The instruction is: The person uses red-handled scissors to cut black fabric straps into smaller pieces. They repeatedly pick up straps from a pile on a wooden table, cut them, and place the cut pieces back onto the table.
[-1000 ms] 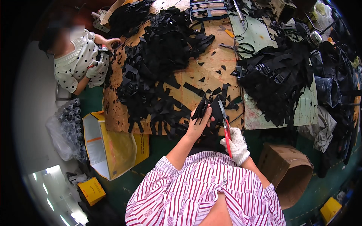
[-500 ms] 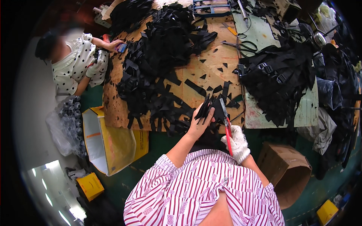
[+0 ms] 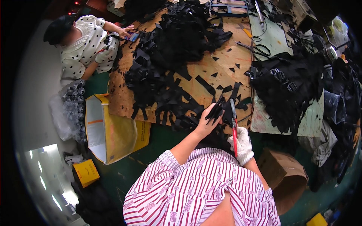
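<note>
1. Bare left hand (image 3: 206, 125), by the near edge of the wooden table (image 3: 221, 66): closed around a fanned bundle of black strips (image 3: 215, 112), loose ends sticking out past the fingers.
2. White-gloved right hand (image 3: 242, 146), to the right and a little nearer: wrapped around the red handles of a pair of cutting scissors (image 3: 235, 132), blades pointing to the far side, just beside the bundle. Blades parted or together: cannot tell.
3. Between bundle and blades, more dark material; joined to the bundle or separate, cannot tell.
4. Over the left part of the table, from near edge to far side, a large tangled heap of black webbing (image 3: 173, 41); to its right, loose strips and small triangular scraps (image 3: 232, 70) on the wood.
5. On the right, on a pale green board (image 3: 311, 122), a second heap of black straps (image 3: 290, 94), with black buckles (image 3: 278, 74) on it.
6. Farther off, black-handled scissors (image 3: 261, 52), a yellow-handled tool (image 3: 247, 32) and a blue rack (image 3: 230, 15).
7. Far left, a co-worker in a polka-dot top (image 3: 85, 41), one hand by a phone-like object (image 3: 132, 37).
8. Near left, a yellow bag (image 3: 124, 130); near right, an open cardboard box (image 3: 281, 165).
</note>
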`<control>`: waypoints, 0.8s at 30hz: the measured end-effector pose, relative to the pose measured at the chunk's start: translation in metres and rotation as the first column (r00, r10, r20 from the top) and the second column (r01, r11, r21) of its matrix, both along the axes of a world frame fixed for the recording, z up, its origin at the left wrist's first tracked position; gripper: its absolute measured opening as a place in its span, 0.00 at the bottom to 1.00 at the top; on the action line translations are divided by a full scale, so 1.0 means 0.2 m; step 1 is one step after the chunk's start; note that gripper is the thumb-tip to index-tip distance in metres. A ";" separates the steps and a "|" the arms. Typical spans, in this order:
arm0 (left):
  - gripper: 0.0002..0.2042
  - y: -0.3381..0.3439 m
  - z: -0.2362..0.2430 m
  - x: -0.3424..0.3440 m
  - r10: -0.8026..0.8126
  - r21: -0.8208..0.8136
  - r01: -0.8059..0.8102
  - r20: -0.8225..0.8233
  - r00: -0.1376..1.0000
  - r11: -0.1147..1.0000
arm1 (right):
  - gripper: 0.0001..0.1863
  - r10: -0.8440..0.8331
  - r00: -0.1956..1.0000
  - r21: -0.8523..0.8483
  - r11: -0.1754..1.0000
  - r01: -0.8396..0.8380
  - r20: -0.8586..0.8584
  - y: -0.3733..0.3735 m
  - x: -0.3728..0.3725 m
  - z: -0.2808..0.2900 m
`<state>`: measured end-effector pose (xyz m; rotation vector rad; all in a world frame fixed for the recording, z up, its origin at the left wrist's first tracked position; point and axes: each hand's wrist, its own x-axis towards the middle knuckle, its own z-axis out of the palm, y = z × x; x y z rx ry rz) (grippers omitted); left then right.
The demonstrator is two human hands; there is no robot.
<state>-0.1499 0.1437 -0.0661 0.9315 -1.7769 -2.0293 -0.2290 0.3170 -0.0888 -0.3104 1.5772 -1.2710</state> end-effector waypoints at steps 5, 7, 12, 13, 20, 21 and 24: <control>0.08 0.00 -0.09 0.04 -0.085 -0.245 0.051 -0.129 0.988 0.968 | 0.23 0.137 0.941 0.056 0.990 -0.126 -0.309 -0.02 -0.04 0.01; 0.10 0.01 -0.04 0.03 -0.059 -0.096 0.054 -0.043 0.997 0.994 | 0.22 0.031 0.983 -0.037 0.999 -0.038 -0.181 -0.03 -0.04 0.02; 0.10 0.01 -0.02 0.02 0.087 0.080 -0.094 0.079 0.993 0.992 | 0.20 -0.046 0.990 0.033 0.999 0.042 0.133 -0.03 0.00 0.05; 0.10 0.01 0.00 0.02 0.073 0.070 -0.079 0.087 0.994 0.994 | 0.20 -0.024 0.994 0.034 0.999 0.020 0.104 -0.03 0.00 0.07; 0.08 0.00 0.03 0.03 -0.037 -0.039 0.041 0.094 0.995 0.998 | 0.20 0.041 0.999 0.043 0.998 -0.043 0.028 -0.03 -0.05 0.10; 0.07 0.00 0.01 0.04 -0.039 -0.050 0.044 0.106 0.994 0.998 | 0.20 -0.013 0.996 0.079 0.997 0.006 0.092 -0.04 -0.05 0.15; 0.08 0.00 -0.01 0.04 0.037 0.023 -0.038 0.078 0.996 0.999 | 0.20 -0.199 0.960 0.031 0.980 0.197 0.198 -0.03 -0.05 0.13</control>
